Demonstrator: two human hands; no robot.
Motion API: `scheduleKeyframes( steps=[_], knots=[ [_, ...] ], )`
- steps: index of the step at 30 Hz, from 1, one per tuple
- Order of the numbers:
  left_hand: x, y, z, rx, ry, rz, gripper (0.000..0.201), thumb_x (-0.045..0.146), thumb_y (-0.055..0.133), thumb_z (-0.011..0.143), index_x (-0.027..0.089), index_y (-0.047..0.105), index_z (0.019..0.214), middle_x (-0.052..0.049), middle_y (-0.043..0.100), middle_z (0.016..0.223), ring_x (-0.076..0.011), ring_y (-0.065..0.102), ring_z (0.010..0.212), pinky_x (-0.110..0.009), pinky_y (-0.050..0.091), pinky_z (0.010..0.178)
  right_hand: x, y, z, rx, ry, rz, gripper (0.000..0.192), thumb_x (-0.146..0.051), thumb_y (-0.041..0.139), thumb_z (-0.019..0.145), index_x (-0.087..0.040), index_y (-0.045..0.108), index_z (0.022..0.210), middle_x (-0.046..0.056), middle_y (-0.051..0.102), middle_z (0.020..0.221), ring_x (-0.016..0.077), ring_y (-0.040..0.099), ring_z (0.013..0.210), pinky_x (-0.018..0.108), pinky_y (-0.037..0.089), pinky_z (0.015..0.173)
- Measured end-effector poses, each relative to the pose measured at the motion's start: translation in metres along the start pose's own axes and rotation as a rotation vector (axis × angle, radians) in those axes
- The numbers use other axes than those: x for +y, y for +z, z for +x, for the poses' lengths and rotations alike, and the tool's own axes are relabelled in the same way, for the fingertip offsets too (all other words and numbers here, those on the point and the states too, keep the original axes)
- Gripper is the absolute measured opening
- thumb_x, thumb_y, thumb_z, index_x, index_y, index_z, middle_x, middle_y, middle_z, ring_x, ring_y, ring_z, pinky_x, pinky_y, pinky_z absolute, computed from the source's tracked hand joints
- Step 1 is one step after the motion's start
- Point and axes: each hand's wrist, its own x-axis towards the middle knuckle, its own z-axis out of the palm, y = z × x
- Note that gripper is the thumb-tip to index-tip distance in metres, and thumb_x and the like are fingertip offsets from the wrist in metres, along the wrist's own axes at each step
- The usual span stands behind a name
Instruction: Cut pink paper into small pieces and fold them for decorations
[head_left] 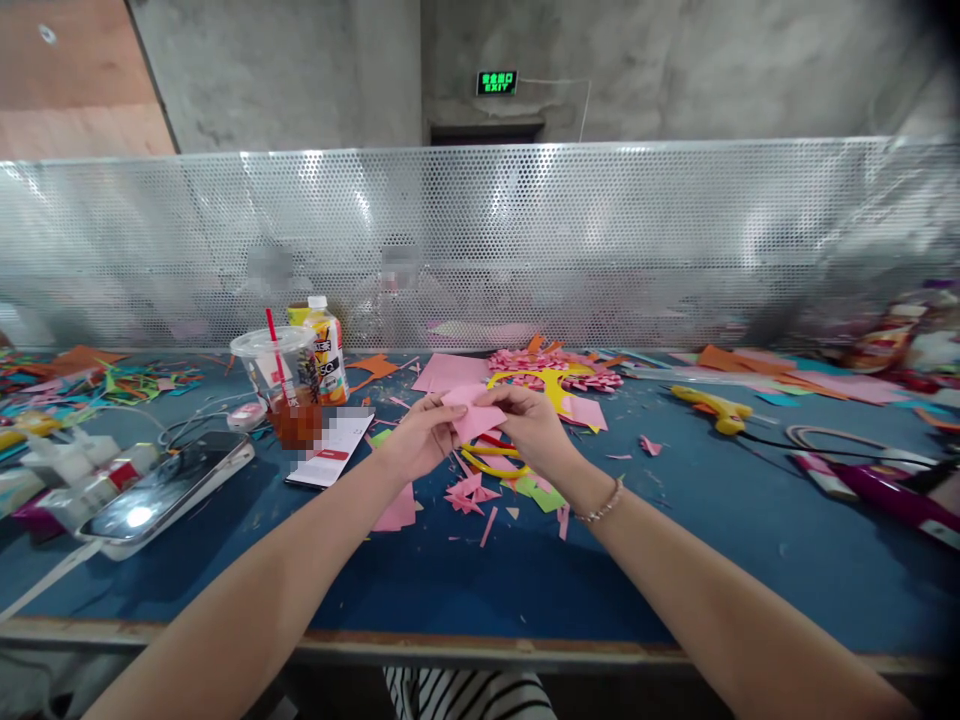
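Observation:
Between my two hands is a small piece of pink paper [477,416], held up over the table. My left hand [420,436] pinches its left side, thumb on top. The right edge is gripped by my right hand [534,424], with a beaded bracelet on that wrist. Below them lie folded pink paper pieces [469,494], yellow-handled scissors [491,462] partly hidden by my hands, and green paper scraps [544,495]. Just beyond sit a pink sheet [442,372], a yellow paper cutout [553,388] and a pile of pink folded pieces [525,360].
To the left stand a plastic cup with a red straw [281,385] and a bottle [328,350], near a phone [334,447] and another phone [169,495] among cables. A yellow glue gun [716,408] lies right. A perforated metal screen [637,240] borders the table's back.

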Motion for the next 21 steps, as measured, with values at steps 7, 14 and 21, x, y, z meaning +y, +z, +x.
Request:
scheduleKeyframes(
  steps=[7, 14, 21],
  knots=[
    [-0.0002, -0.0014, -0.0010, -0.066, -0.006, 0.014, 0.014, 0.007, 0.068, 0.061, 0.013, 0.061, 0.071, 0.000, 0.064, 0.063, -0.0079, 0.059, 0.056, -0.018, 0.046, 0.055, -0.0020, -0.0004, 0.0000, -0.035, -0.028, -0.033, 0.010, -0.013, 0.069, 0.057, -0.019, 0.067, 0.065, -0.001, 0.064, 0.065, 0.0095, 0.057, 0.062, 0.024, 0.047, 0.063],
    [-0.0001, -0.0027, -0.0012, -0.097, -0.014, 0.042, 0.016, 0.007, 0.066, 0.061, 0.014, 0.059, 0.073, 0.000, 0.063, 0.068, -0.0086, 0.060, 0.061, -0.020, 0.047, 0.058, -0.0045, 0.0011, 0.0000, -0.069, -0.008, 0.028, 0.033, -0.012, 0.071, 0.056, -0.021, 0.065, 0.088, -0.005, 0.057, 0.063, 0.0071, 0.052, 0.057, 0.021, 0.044, 0.056],
    [-0.0012, -0.0056, -0.0007, -0.142, -0.003, 0.118, 0.014, 0.012, 0.066, 0.064, 0.014, 0.058, 0.075, 0.000, 0.061, 0.068, -0.0090, 0.058, 0.063, -0.022, 0.046, 0.060, -0.0085, -0.0002, 0.0013, -0.098, 0.059, -0.011, 0.036, -0.009, 0.071, 0.055, -0.018, 0.062, 0.088, -0.008, 0.049, 0.059, 0.0040, 0.044, 0.051, 0.018, 0.037, 0.051]
  ],
)
